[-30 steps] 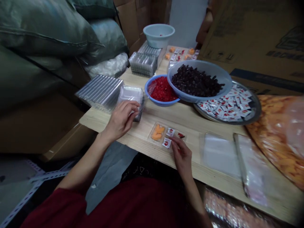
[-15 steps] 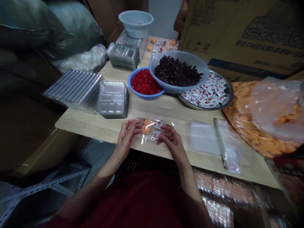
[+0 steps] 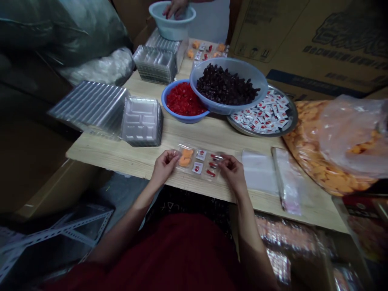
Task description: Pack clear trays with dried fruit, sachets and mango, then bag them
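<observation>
Clear plastic tray (image 3: 205, 162) near the desk's (image 3: 121, 155) front edge: left fingers (image 3: 171, 159) and right fingers (image 3: 224, 162) pinch opposite ends, forearms (image 3: 130, 218) angled inward.

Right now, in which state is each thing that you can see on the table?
Clear tray, filled, held at both ends.
Near tray stack, neatly piled.
Small blue bowl, filled with red pieces.
Large bowl, heaped with dark pieces.
Metal dish, covered with sachets, partly hidden.
Pale basin, upright, another person's hand inside.
Clear plastic, lying flat.
</observation>
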The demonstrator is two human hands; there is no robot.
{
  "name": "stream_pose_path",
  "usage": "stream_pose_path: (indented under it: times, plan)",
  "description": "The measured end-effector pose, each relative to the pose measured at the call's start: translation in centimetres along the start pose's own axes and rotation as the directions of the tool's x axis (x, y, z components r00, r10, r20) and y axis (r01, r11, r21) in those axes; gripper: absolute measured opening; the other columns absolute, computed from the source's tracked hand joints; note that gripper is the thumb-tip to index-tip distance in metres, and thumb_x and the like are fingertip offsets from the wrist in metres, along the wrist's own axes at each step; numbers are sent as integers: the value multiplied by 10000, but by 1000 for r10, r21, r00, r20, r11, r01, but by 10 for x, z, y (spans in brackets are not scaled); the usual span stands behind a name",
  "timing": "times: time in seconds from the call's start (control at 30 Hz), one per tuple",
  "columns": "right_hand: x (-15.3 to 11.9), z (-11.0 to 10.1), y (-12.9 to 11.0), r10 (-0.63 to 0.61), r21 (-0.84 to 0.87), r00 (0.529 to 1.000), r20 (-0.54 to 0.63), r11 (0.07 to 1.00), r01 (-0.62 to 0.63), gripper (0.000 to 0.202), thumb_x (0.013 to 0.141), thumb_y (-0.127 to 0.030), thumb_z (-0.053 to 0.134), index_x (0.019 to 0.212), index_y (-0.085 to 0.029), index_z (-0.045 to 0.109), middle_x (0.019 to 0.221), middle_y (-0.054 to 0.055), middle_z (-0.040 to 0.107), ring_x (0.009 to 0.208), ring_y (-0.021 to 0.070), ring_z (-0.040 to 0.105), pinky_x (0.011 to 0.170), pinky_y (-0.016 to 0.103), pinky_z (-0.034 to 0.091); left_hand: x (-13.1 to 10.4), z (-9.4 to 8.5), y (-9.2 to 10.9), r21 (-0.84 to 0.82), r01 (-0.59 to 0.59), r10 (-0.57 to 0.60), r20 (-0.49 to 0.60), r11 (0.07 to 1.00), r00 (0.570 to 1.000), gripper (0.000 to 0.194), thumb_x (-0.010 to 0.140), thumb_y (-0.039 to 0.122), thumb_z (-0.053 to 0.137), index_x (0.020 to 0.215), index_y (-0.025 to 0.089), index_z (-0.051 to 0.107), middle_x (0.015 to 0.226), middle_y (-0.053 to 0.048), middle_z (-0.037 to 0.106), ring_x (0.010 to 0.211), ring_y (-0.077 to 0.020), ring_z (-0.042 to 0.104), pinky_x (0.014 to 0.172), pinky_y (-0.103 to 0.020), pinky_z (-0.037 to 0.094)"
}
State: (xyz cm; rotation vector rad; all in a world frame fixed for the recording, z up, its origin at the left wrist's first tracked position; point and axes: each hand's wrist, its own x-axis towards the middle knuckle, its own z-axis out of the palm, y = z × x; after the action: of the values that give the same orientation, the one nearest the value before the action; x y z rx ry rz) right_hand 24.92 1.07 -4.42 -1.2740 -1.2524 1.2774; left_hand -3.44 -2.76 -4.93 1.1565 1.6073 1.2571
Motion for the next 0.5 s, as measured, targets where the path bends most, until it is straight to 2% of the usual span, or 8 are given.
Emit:
stream_pose_path:
  times: [0.1, 0.2, 0.33, 0.5]
  plan:
    - [22, 9, 18, -40, -166, 995, -93, 986, 24, 354, 810, -372, 679, 1102, -171, 695, 653, -73, 491, 599, 115, 463, 625, 264, 405, 10, 9, -8, 220, -90, 104, -53, 971, 993, 302, 885, 376, 673, 1111, 182, 627, 800, 14, 587, 690, -135, 536, 684, -259, 436]
    - [37, 16, 31, -93, -302, 988, -126, 952, 51, 375, 835, -351, 616, 1158, -176, 691, 720, -45, 539, 662, 135, 515, 681, 287, 447, 23, 9, -7, 399, -209, 221, 15, 893, 975, 351, 929, 322, 608, 1243, 165, 589, 940, -48, 635, 806, -179, 592, 808, -321, 484]
    - [54, 22, 39, -209, -406, 970, -125, 903, 143, 366, 835, -325, 613, 1170, -202, 699, 972, 43, 621, 836, 173, 613, 796, 357, 532, 38, 6, -7, 516, -258, 238, 106, 817, 966, 222, 961, 284, 534, 1108, 165, 649, 1073, -121, 677, 1007, -246, 621, 956, -389, 481]
    - [75, 27, 39, -251, -439, 965, -72, 877, 195, 341, 846, -315, 605, 1149, -191, 701, 1075, 88, 646, 958, 214, 652, 870, 412, 559, 53, 13, -3, 612, -211, 197, 90, 762, 976, 228, 975, 261, 481, 1084, 150, 647, 1085, -152, 669, 1057, -277, 607, 967, -408, 469]
